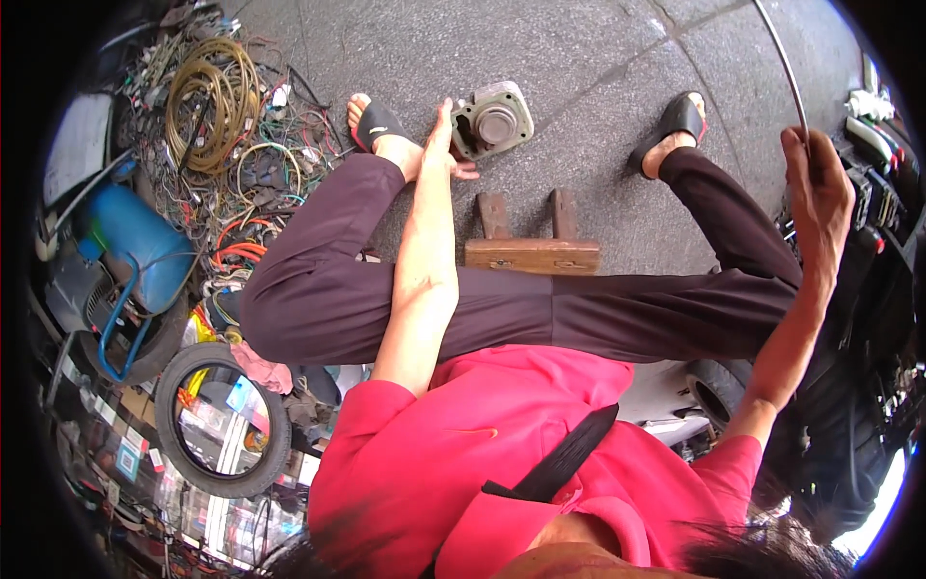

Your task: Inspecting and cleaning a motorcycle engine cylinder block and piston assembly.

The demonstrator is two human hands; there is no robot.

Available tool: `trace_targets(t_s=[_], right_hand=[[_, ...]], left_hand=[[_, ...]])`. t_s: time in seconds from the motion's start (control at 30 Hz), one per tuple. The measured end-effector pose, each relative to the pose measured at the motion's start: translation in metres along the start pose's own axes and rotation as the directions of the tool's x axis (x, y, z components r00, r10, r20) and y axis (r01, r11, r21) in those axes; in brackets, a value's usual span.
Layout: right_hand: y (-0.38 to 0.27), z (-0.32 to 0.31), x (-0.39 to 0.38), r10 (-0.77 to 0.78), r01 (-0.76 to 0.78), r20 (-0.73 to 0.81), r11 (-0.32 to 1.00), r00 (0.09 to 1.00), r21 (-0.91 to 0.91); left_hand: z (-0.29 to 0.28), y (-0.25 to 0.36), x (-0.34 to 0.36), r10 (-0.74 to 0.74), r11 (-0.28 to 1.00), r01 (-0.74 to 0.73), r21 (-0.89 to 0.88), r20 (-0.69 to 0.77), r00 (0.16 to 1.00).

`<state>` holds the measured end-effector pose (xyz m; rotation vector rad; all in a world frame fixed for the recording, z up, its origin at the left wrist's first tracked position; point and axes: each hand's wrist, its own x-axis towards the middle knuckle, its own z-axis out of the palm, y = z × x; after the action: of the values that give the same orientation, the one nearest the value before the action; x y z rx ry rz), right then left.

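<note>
A grey metal engine cylinder block [514, 104] stands on the floor between my feet, a round bore sleeve or piston top showing in its middle. Against its left side my left hand [439, 145] is closed round the edge, fingers along the wall and thumb at the near corner. Raised at the far right, my right hand [818, 188] grips a thin metal rod [783, 53]. The rod runs up out of the picture, well apart from the block.
A small wooden stool [532, 256] sits close in front of me. Tangled wires and coiled tan hose [207, 106] lie at the left, near a blue tank [145, 246] and a tire [172, 434]. Dark parts and tools [878, 207] crowd the right side.
</note>
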<state>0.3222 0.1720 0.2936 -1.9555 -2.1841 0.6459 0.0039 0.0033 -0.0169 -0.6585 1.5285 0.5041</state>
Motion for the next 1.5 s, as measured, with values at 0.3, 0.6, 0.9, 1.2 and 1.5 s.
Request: trace_targets(t_s=[0.3, 0.6, 0.9, 1.2, 1.5], right_hand=[[0.017, 0.010, -0.004, -0.077, 0.080, 0.020, 0.978, 0.997, -0.192], [0.016, -0.002, -0.004, -0.140, 0.125, -0.087, 0.979, 0.986, -0.162], [0.018, -0.001, -0.008, -0.095, 0.080, -0.104, 0.987, 0.990, -0.140], [0.013, -0.004, -0.014, -0.164, 0.150, -0.077, 0.975, 0.983, -0.165], [0.006, -0.002, -0.020, -0.181, 0.178, 0.000, 0.971, 0.984, -0.161]], left_hand=[[0.004, 0.011, 0.008, -0.041, 0.993, 0.047, -0.106, 0.066, 0.997], [0.040, 0.007, 0.015, 0.625, 0.780, -0.619, 0.091, -0.062, 0.778], [0.075, -0.009, -0.058, 0.926, 0.041, -0.805, 0.592, 0.280, 0.253], [0.057, -0.058, -0.053, 0.752, -0.476, -0.675, 0.564, 0.659, 0.021], [0.030, -0.068, -0.043, 0.774, -0.446, -0.631, 0.635, 0.627, 0.085]])
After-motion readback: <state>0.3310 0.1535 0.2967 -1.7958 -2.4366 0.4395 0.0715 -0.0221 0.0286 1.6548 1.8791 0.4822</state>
